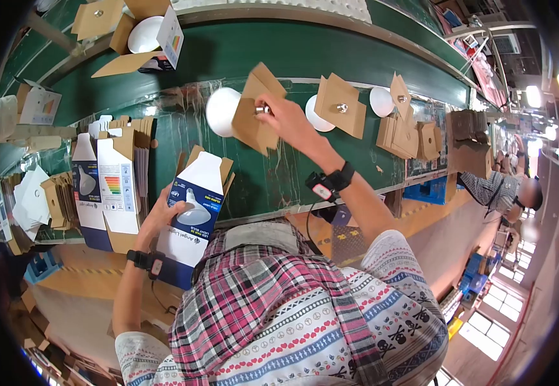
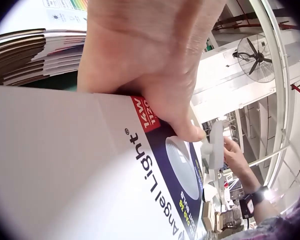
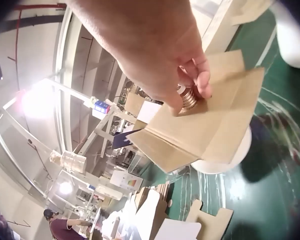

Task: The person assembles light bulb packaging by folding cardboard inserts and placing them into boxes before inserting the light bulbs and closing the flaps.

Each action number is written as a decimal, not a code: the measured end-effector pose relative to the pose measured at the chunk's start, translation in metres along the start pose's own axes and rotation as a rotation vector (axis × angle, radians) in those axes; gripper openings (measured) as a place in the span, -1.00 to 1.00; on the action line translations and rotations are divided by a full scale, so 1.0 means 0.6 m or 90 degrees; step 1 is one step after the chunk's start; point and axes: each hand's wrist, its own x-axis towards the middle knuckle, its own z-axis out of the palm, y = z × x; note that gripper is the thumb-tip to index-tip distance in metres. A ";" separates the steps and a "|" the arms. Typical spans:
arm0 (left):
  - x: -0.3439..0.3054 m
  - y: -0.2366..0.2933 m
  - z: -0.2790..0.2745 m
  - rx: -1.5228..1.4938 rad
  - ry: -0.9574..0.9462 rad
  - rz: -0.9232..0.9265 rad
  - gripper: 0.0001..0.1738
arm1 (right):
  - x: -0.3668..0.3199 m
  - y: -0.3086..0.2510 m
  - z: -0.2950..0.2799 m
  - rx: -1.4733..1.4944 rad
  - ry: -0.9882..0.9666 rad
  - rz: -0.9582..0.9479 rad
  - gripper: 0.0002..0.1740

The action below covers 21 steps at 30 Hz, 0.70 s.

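My right hand [image 1: 290,123] pinches the metal screw base [image 3: 189,100] of a light bulb, which pokes through a folded brown cardboard insert [image 3: 200,127]. On the insert's other side is the bulb's round white dome [image 1: 222,112], over the green bench. My left hand [image 1: 156,217] grips a blue and white printed bulb box [image 1: 192,204] near the bench's front edge, thumb over the picture side. Brown flaps stand up at the box's top end. In the left wrist view, the box's white panel [image 2: 50,160] fills the lower left.
Two more bulbs with cardboard inserts [image 1: 340,106] lie to the right. Flat printed boxes [image 1: 115,174] are stacked left, folded inserts [image 1: 398,136] right. An open box [image 1: 173,38] with a bulb inside stands on the far belt. Another person [image 1: 501,193] is farther right.
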 end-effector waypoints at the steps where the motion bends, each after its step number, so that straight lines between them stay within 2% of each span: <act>1: -0.002 0.004 0.001 0.001 0.002 0.017 0.10 | 0.014 0.003 -0.006 0.047 0.000 -0.040 -0.73; 5: 0.006 -0.010 -0.010 0.005 0.004 0.012 0.00 | 0.065 0.013 -0.020 0.229 -0.140 0.014 -0.80; 8: 0.000 0.010 -0.011 0.013 0.003 -0.030 -0.05 | 0.090 0.039 0.002 0.250 -0.266 0.011 -0.79; 11: 0.005 -0.004 -0.016 -0.013 -0.010 -0.008 -0.06 | 0.106 0.043 0.026 0.277 -0.339 -0.020 -0.78; 16: 0.002 -0.025 -0.014 -0.023 -0.012 0.025 0.09 | 0.125 0.055 0.105 0.378 -0.490 -0.063 -0.79; 18: 0.006 -0.026 -0.012 -0.021 0.000 0.041 0.16 | 0.115 0.061 0.149 0.513 -0.559 -0.024 -0.79; 21: 0.001 -0.016 -0.007 -0.010 0.011 0.036 0.20 | 0.085 0.040 0.209 0.543 -0.610 0.015 -0.77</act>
